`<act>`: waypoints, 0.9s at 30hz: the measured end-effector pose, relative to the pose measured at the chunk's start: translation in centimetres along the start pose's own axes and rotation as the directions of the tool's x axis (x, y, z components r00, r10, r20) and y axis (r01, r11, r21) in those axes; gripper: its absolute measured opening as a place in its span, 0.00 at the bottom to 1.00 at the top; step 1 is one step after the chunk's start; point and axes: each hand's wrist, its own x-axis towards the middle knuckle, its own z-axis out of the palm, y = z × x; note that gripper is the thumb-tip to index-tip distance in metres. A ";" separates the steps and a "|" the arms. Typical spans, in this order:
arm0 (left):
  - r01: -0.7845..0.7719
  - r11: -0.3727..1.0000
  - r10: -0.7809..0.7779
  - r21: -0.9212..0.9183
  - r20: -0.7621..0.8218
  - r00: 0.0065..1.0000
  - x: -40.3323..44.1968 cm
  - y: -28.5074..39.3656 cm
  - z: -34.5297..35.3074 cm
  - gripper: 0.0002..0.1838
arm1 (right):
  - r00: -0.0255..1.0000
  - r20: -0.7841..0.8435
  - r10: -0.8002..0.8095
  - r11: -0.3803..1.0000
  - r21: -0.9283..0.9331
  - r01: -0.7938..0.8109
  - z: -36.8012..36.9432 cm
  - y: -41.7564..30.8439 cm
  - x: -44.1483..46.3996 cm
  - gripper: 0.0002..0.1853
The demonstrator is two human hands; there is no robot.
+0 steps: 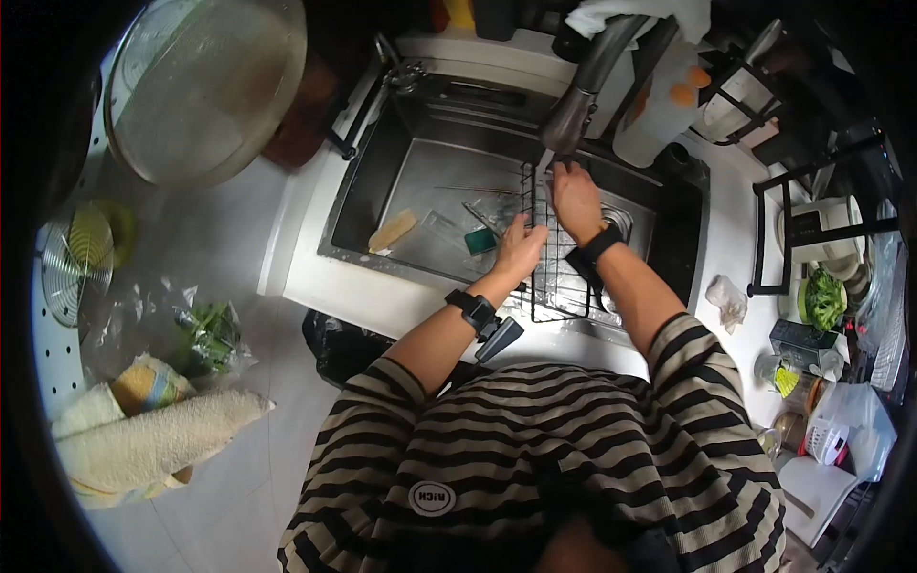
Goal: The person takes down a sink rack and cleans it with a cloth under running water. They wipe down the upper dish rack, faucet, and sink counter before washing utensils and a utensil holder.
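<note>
A black wire rack (559, 277) stands tilted in the metal sink (449, 158), below the faucet (570, 119). My left hand (519, 250) is closed on the rack's left side. My right hand (576, 199) is at the rack's upper end, just under the faucet head, with its fingers curled. What lies between those fingers is hidden. Left of the rack, a green scouring pad (480, 241) and a tan sponge-like piece (393, 231) lie on the sink floor. Thin sticks (475, 190) lie farther back. Part of the drain (616, 224) shows beside my right wrist.
A large round lid (205, 91) is at the upper left. Below it are bagged greens (212, 339) and a cream towel (162, 439). A clear bottle (659, 115) stands behind the sink. Black shelf frames (774, 234) and crumpled plastic (728, 302) are on the right.
</note>
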 end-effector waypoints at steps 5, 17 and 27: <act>0.093 0.948 -0.056 -0.304 0.126 0.990 1.0 -0.2 -2.0 0.17 | 0.990 0.088 0.110 0.807 0.574 -0.141 0.7 -3.4 -1.1 0.06; 0.162 0.928 -0.077 -0.336 0.254 0.964 1.4 1.7 -4.2 0.20 | 0.996 0.079 -0.043 0.832 0.555 -0.008 0.2 -3.7 0.0 0.19; 0.195 0.886 -0.083 -0.421 0.270 0.959 2.8 1.0 -6.2 0.27 | 0.978 0.175 0.114 0.611 0.764 -0.208 -3.6 -4.8 -1.0 0.14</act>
